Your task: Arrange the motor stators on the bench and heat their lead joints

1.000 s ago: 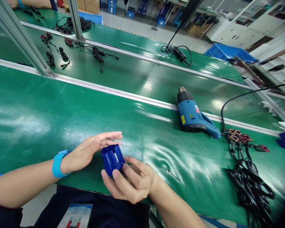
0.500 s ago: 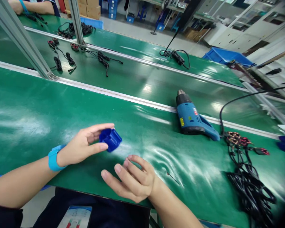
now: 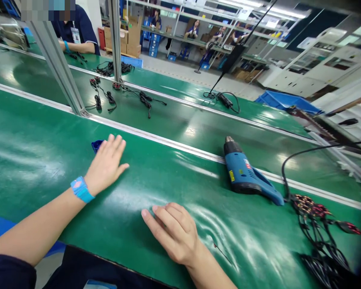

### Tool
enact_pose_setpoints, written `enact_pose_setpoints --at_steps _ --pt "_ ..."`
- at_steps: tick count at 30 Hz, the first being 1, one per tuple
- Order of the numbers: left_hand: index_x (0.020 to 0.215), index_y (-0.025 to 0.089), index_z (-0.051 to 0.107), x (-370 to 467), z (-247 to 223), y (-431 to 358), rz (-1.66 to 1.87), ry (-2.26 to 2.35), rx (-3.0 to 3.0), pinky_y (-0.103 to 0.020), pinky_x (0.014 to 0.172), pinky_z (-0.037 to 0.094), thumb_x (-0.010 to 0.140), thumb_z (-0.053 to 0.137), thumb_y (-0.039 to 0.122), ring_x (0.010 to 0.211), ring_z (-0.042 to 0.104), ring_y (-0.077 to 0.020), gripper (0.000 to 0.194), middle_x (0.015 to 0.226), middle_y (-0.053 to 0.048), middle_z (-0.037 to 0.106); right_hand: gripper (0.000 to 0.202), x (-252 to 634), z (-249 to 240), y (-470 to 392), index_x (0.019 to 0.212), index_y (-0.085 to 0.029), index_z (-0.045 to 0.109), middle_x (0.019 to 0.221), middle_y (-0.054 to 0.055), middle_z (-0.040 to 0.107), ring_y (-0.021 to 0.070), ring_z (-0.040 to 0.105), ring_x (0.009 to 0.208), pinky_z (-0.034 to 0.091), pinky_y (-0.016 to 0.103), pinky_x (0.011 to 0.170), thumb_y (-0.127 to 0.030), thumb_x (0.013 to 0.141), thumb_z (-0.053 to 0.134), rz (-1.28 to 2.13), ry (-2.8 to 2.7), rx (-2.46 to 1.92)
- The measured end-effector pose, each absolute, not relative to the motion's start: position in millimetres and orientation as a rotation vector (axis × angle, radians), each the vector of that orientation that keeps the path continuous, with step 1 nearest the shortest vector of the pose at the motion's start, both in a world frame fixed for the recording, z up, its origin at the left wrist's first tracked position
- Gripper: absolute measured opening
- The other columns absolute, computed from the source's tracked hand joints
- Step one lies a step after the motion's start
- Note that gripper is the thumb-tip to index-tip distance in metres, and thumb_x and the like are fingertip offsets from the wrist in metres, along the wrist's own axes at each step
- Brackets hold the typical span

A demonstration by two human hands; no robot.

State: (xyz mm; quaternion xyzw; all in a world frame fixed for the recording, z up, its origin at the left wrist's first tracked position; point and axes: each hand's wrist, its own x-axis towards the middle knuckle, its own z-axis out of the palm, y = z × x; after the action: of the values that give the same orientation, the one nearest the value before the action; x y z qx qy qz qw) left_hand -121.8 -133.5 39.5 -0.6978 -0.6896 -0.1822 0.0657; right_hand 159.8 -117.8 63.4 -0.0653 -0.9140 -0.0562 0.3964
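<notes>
Head view: my left hand (image 3: pixel 106 165) lies stretched out over the green desk (image 3: pixel 33 156), fingers spread flat and together, palm down. Its fingertips cover most of the small blue plastic cap (image 3: pixel 96 145), which sits on the desk toward the far edge of my lane, close to the metal rail (image 3: pixel 168 143). Only a corner of the cap shows past the fingers, so I cannot tell whether the grip truly presses it or merely rests over it; nothing is pinched.

My right hand (image 3: pixel 173 233) rests near the near edge of the desk, fingers loosely curled, grip empty, well apart from the cap.

To do this well, I judge the left hand should keep flat contact and let go cleanly, lifting straight up so the cap stays seated and does not skid toward the rail. The blue wristband (image 3: pixel 82 189) should stay clear of the surface.

To the right, the blue heat gun (image 3: pixel 246 176) lies on its side across the rail, and a bundle of black cables (image 3: pixel 321 241) fills the right corner. Both are well apart from my hands. A co-worker's sleeve (image 3: pixel 78 32) shows at the far lane.
</notes>
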Motion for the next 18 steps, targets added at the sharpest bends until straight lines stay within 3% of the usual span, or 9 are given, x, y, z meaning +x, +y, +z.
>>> enact_pose_setpoints --at_steps 3,5,10,15,18 --pt "0.153 0.018 0.040 -90 26 -141 -0.346 -1.892 -2.651 -0.063 0.119 0.026 0.094 0.066 0.043 0.151 0.023 -0.0419 0.068 0.160 -0.020 0.034 0.029 158 53 -117 0.117 -0.015 0.071 0.103 0.009 0.068 0.0186 0.063 0.090 0.056 0.035 0.080 -0.006 0.099 0.051 -0.018 -2.284 -0.274" --pt "0.153 0.027 0.040 -70 21 -147 -0.287 -1.814 -2.859 -0.066 0.120 0.024 0.095 0.065 0.047 0.152 0.021 -0.0405 0.066 0.163 -0.015 0.029 0.027 154 43 -113 0.115 -0.018 0.070 0.103 0.008 0.066 0.0190 0.063 0.092 0.056 0.036 0.080 -0.007 0.097 0.053 0.132 -2.245 -0.411" --pt "0.155 0.026 0.036 -52 14 -160 -0.379 -1.791 -3.007 -0.066 0.121 0.022 0.090 0.070 0.051 0.152 0.018 -0.0408 0.077 0.163 -0.017 0.026 0.020 129 27 -46 0.115 -0.022 0.066 0.107 0.008 0.065 0.0220 0.062 0.102 0.054 0.039 0.087 -0.023 0.099 0.055 0.483 -2.342 -0.635" --pt "0.155 0.028 0.036 -60 6 -162 -0.634 -1.699 -3.055 -0.062 0.124 0.021 0.098 0.044 0.069 0.153 0.017 -0.0361 0.071 0.165 -0.012 0.025 0.028 76 23 88 0.117 -0.019 0.064 0.120 0.011 0.063 0.0277 0.056 0.114 0.044 0.045 0.102 -0.035 0.095 0.062 0.261 -2.511 -0.921" --pt "0.152 0.027 0.042 -63 1 -158 -0.605 -1.631 -3.050 -0.059 0.120 0.032 0.095 0.049 0.071 0.150 0.029 -0.0370 0.073 0.162 -0.012 0.031 0.034 40 23 158 0.120 -0.018 0.062 0.124 0.012 0.061 0.0303 0.052 0.120 0.039 0.045 0.106 -0.040 0.094 0.065 0.164 -2.476 -1.112"
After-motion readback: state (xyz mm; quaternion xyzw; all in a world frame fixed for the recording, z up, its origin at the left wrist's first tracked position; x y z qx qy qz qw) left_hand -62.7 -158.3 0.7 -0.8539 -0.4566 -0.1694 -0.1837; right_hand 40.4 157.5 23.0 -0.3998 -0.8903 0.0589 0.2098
